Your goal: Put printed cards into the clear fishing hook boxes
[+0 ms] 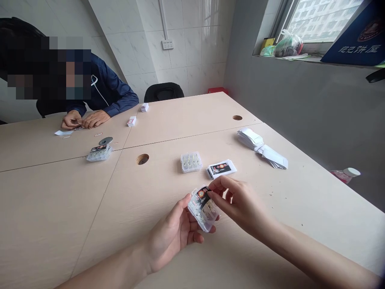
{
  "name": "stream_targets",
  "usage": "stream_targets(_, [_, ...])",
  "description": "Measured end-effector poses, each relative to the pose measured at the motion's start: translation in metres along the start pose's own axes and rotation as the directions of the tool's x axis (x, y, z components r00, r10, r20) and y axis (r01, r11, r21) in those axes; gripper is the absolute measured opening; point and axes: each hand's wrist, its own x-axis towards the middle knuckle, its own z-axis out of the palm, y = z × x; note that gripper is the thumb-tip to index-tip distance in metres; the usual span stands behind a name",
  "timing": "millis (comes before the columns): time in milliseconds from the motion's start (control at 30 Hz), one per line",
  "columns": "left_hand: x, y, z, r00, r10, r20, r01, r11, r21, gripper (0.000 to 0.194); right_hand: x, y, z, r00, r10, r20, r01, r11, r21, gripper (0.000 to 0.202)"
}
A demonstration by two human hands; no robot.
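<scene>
A small clear plastic box (207,220) with metal hooks inside is tilted up above the near part of the table. My left hand (174,237) is closed around it, thumb on the left edge and fingers underneath. Over the upper end of its lid lies a black label (201,195) with a bright starburst print. My right hand (239,196) pinches that label's right end between thumb and fingertips. Just beyond my hands are a second clear box of hooks (191,162) and a stack of similar labels (222,168) on white backing.
Fanned stacks of white paper slips (250,139) lie at the right. Across the table (156,200), a co-worker's hands (87,119) handle something small. Nearby are a labelled box (99,153), a grey disc (105,141) and small white cartons (131,121). One cable hole (142,159) opens mid-table.
</scene>
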Motion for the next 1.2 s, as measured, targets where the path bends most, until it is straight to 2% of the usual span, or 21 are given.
stream_targets(433, [-0.0011, 0.0004, 0.0, 1.0, -0.005, -0.014, 0.005, 1.0, 0.004, 0.052, 0.0004, -0.0011, -0.0002, 0.999, -0.026, -0.036, 0.025, 0.999, -0.03, 0.009])
stream_targets(1200, [-0.0005, 0.0011, 0.001, 1.0, -0.012, -0.014, 0.012, 1.0, -0.002, 0.051, -0.0007, -0.0022, -0.0006, 0.999, -0.02, -0.03, 0.019, 0.999, -0.045, 0.009])
